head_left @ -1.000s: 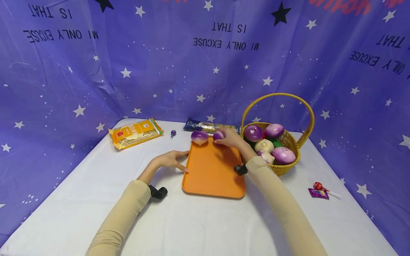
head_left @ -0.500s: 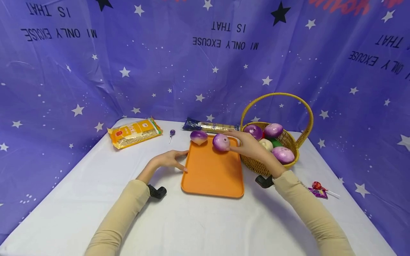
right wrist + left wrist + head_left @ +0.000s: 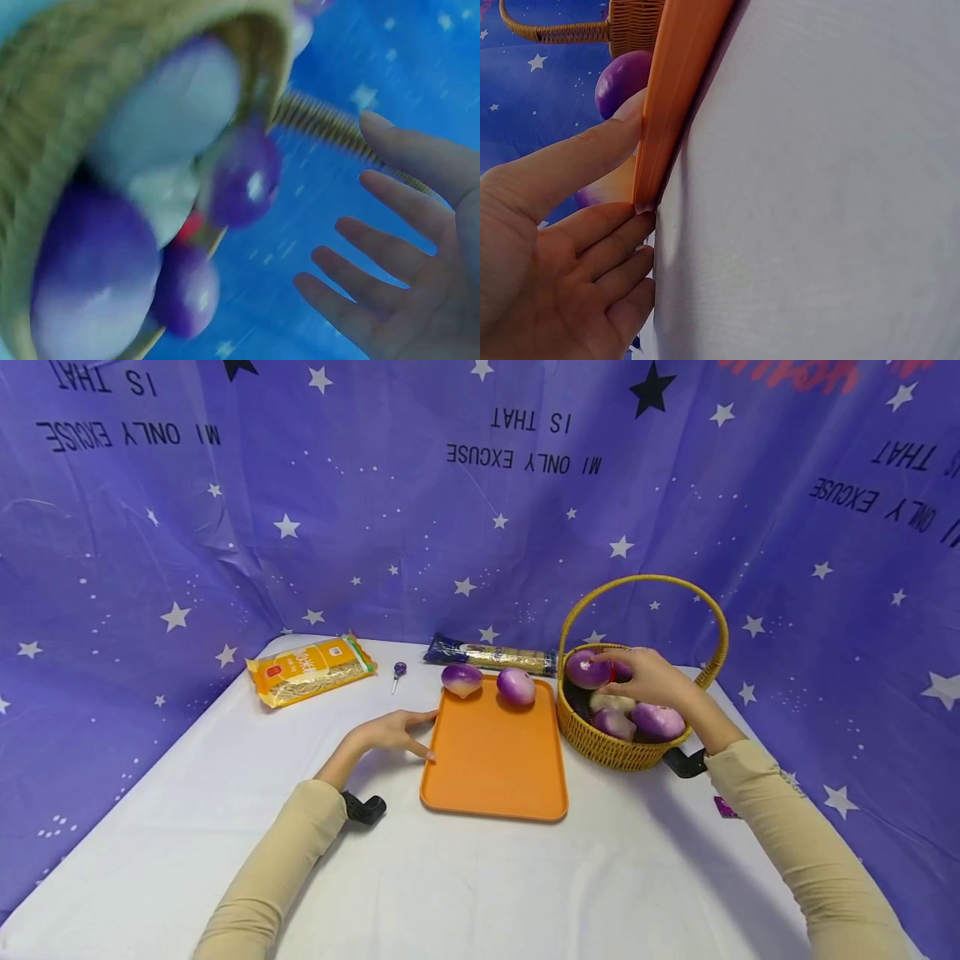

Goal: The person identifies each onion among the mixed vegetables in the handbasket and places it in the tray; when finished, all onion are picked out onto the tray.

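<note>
Just behind the bare left hand (image 3: 390, 732), a plain beige sleeve (image 3: 281, 860) ends at the wrist, wrinkled farther back; a stubby, bent black device (image 3: 365, 808) juts out beside its cuff. Behind the bare right hand (image 3: 651, 678), a matching long sleeve (image 3: 802, 827) ends beside another dark wrist piece (image 3: 685, 763).

Head view high, facing forward-down; wrist views close; all three share basket (image 3: 611, 752).

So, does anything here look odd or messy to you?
Only the lettering on the purple backdrop: it appears upside down. Nothing looks spilled on the white table or the orange tray.
</note>
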Available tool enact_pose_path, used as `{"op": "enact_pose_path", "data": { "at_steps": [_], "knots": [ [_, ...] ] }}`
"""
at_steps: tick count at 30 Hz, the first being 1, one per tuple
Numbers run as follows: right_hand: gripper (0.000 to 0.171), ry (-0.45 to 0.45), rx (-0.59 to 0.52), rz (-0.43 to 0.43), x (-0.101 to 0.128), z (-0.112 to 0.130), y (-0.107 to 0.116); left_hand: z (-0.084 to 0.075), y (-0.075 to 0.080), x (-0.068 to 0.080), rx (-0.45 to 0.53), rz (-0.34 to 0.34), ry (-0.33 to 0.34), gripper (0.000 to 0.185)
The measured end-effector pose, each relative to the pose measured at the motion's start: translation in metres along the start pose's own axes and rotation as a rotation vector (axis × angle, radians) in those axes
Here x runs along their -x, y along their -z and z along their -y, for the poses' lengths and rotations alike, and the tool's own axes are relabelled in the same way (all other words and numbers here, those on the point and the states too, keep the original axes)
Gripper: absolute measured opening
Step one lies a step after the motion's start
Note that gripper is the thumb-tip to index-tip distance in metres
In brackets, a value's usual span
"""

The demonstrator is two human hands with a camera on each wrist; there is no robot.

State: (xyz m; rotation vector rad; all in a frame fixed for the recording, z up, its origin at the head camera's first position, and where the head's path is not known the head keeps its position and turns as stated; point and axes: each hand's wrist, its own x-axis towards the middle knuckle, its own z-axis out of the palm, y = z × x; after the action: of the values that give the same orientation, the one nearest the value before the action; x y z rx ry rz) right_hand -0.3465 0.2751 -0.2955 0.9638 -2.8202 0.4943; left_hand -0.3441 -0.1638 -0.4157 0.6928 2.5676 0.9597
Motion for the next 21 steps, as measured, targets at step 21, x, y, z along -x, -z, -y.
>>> {"op": "enact_pose_path", "data": {
  "at_steps": [21],
  "knots": [
    [0.057, -0.47, 0.0, 0.166, -0.032, -0.084, 0.023, 0.001, 0.001, -0.002, -0.001, 0.002, -0.005, 0.092]
  ]
}}
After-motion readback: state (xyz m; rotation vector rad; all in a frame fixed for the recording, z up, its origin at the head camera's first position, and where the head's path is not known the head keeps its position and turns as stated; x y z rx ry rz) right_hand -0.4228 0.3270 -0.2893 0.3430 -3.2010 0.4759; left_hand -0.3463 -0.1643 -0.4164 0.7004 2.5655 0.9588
